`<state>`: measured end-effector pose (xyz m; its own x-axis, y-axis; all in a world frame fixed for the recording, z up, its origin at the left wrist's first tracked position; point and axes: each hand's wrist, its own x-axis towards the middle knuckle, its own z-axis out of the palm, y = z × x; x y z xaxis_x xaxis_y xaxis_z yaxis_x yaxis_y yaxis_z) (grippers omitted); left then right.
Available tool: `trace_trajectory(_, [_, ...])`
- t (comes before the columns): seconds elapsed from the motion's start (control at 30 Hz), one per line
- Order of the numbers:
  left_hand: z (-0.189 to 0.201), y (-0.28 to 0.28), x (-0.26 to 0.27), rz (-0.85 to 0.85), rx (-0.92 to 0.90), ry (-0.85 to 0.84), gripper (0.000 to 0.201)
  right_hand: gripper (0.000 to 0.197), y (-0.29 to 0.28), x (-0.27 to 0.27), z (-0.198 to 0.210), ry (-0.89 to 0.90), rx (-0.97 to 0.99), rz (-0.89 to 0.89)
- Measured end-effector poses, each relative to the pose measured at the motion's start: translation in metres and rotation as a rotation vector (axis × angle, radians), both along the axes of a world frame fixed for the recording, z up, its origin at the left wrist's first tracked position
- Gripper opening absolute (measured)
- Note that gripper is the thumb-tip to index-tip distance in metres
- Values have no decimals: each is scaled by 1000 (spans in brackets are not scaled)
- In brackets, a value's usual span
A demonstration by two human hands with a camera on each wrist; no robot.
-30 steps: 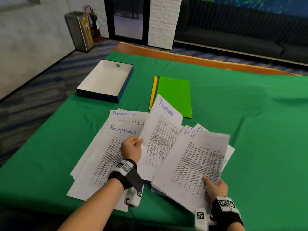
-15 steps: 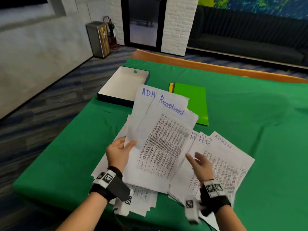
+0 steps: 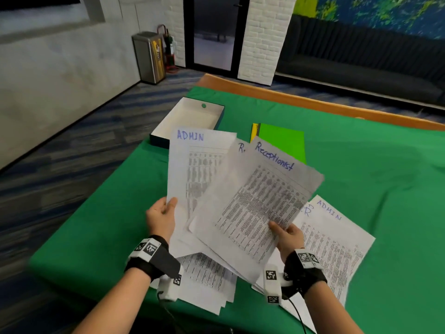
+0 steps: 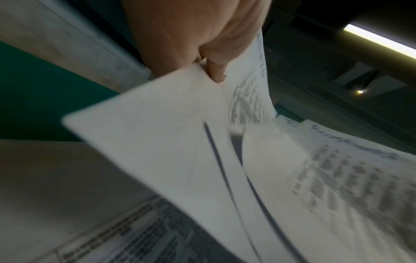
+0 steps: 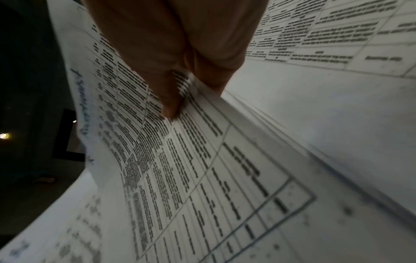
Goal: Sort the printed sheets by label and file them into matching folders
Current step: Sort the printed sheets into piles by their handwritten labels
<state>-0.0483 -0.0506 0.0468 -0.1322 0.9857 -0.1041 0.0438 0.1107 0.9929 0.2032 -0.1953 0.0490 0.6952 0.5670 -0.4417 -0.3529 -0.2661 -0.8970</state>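
Both hands hold a fanned bundle of printed sheets above the green table. My left hand (image 3: 160, 216) (image 4: 211, 67) pinches the left edge of a sheet labelled "ADMIN" (image 3: 195, 169). My right hand (image 3: 286, 233) (image 5: 178, 99) pinches the lower right edge of the top sheet labelled "Receptionist" (image 3: 260, 201) (image 5: 191, 160); a second "R…" sheet shows between them. More sheets lie on the table: a pile (image 3: 209, 278) under my left wrist and another pile topped "ADMIN" (image 3: 334, 242) on the right. A green folder (image 3: 281, 141) over a yellow folder (image 3: 254, 131) lies behind the bundle.
An open white-lined box (image 3: 190, 119) with dark sides stands at the table's back left. The green cloth (image 3: 373, 179) lies bare to the right and far side. The table's wooden edge (image 3: 313, 102) runs along the back. A metal bin (image 3: 149, 56) stands by the wall.
The bundle has risen off the table and fanned out, with the ADMIN sheet now showing on the left. My right hand, free half a second ago, now pinches the Receptionist sheet.
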Motion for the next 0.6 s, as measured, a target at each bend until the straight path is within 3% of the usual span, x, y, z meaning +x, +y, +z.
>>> trace_trajectory(0.2, [-21, 33, -48, 154, 59, 356, 19, 28, -11, -4, -20, -112, -217, 52])
trace_trajectory(0.4, [-56, 64, -106, 209, -41, 559, 20, 31, -24, -23, -41, -224, -382, 98])
trace_trajectory(0.53, [-53, 65, -114, 188, 0, 623, 52, 34, -21, -37, -48, -291, -476, 155])
trace_trajectory(0.6, [-50, 58, -101, 61, 99, 708, 60, 34, -16, -46, -55, -347, -518, 174])
